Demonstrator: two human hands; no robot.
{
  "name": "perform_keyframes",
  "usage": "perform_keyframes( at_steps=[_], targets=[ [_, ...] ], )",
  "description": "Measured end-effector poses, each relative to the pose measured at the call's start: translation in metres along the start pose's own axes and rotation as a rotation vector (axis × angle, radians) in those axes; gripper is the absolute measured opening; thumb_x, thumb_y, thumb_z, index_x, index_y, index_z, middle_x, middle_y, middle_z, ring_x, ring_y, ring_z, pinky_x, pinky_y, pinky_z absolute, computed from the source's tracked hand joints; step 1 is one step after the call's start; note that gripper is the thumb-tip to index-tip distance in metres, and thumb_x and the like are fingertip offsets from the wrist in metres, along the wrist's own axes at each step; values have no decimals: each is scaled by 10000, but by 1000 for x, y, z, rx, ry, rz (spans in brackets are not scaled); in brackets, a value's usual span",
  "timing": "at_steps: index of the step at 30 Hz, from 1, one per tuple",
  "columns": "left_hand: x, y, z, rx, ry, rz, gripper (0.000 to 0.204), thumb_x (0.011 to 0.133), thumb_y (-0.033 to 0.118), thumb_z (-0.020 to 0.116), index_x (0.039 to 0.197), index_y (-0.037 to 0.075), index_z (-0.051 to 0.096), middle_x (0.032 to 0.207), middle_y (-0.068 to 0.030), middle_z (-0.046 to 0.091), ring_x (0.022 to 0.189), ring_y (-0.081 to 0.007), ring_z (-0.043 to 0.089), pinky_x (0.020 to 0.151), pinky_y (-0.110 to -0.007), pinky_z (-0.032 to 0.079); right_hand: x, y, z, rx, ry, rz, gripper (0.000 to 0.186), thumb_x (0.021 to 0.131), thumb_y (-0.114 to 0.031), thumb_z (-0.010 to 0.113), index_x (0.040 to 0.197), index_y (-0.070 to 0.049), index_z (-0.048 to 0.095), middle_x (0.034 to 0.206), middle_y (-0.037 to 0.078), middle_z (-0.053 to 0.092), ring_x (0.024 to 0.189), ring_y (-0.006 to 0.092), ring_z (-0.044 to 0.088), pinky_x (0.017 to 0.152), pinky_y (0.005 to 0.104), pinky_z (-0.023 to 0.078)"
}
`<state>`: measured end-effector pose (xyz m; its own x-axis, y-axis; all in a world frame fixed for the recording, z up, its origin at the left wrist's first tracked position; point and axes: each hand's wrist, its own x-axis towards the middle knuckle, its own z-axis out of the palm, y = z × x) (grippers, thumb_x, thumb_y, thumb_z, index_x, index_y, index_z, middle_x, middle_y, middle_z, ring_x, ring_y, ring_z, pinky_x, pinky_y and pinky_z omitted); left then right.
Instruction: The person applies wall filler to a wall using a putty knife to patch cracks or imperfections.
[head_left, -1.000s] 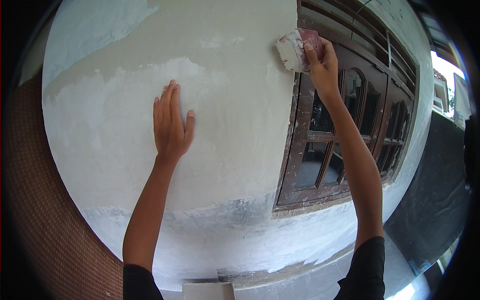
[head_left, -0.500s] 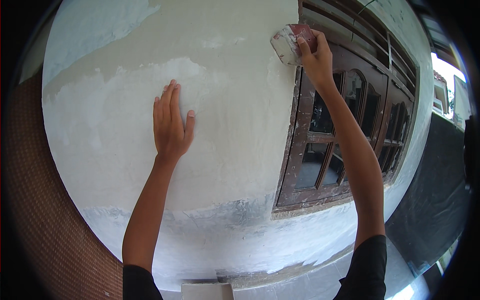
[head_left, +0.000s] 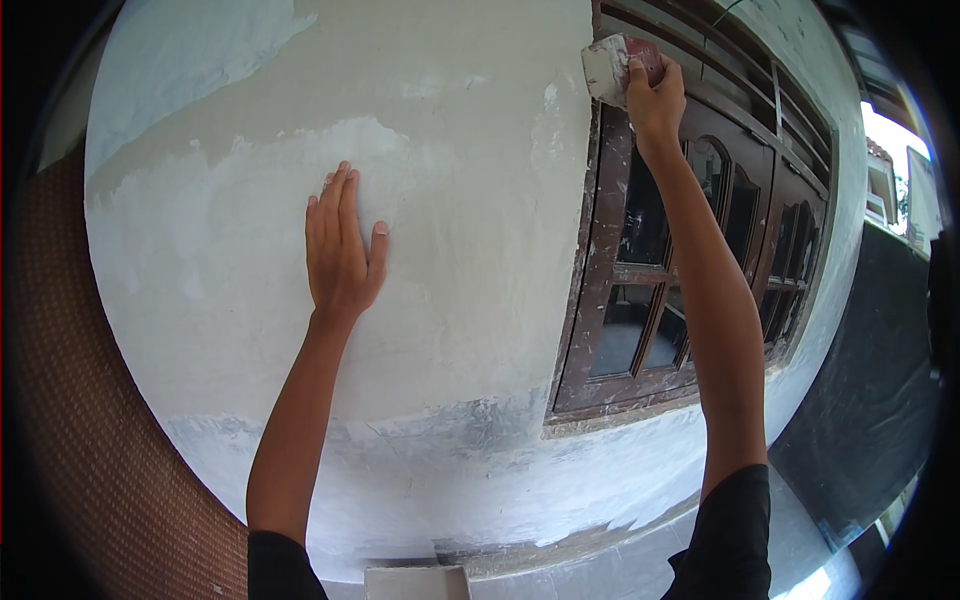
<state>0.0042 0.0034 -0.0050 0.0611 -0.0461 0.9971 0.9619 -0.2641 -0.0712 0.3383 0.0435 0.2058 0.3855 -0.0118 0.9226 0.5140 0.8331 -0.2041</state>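
My left hand (head_left: 341, 245) lies flat against the pale plastered wall (head_left: 460, 250), fingers stretched upward and the thumb apart. High on the right, my right hand (head_left: 657, 100) grips a putty scraper (head_left: 606, 70) between thumb and fingers. Its handle end is dark red, and its broad blade is smeared with whitish filler. The blade sits at the wall's edge, beside the upper left corner of the brown window frame (head_left: 598, 215); whether it touches the wall I cannot tell. Lighter filler patches (head_left: 355, 138) show above my left hand.
Brown wooden window shutters with glass panes (head_left: 640, 220) fill the right side, under a slatted vent (head_left: 700, 35). A woven brown panel (head_left: 90, 400) stands at the left. Below are a pale box-like object (head_left: 415, 583) and grey floor tiles (head_left: 640, 555). A dark sheet (head_left: 860, 390) hangs far right.
My right hand has moved right and slightly up with the putty scraper, from the wall surface to its edge by the window frame. My left hand stays in place.
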Motion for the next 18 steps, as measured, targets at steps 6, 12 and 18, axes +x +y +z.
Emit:
perform_keyframes(
  at_steps=[6,12,18],
  targets=[
    [1,0,1,14,-6,2,614,957,211,482,1522,45,306,1590,-104,329,1468,-295,298,1211,-499,195,-5,14,8,118,-72,-131,357,926,-224,654,1199,-1,598,1044,191,701,969,276,684,896,381,506],
    [2,3,1,-3,-19,-5,617,961,220,475,1525,46,298,1594,-105,323,1468,-296,298,1210,-502,196,-5,9,4,267,10,49,368,920,-215,654,1200,14,589,1044,210,700,977,313,686,895,387,506],
    [0,-1,-1,14,-4,15,611,950,203,485,1515,36,320,1591,-110,330,1468,-298,301,1207,-503,204,-11,4,-2,4,-23,-4,372,923,-223,661,1202,13,589,1070,201,697,973,299,686,889,375,507]
  ],
)
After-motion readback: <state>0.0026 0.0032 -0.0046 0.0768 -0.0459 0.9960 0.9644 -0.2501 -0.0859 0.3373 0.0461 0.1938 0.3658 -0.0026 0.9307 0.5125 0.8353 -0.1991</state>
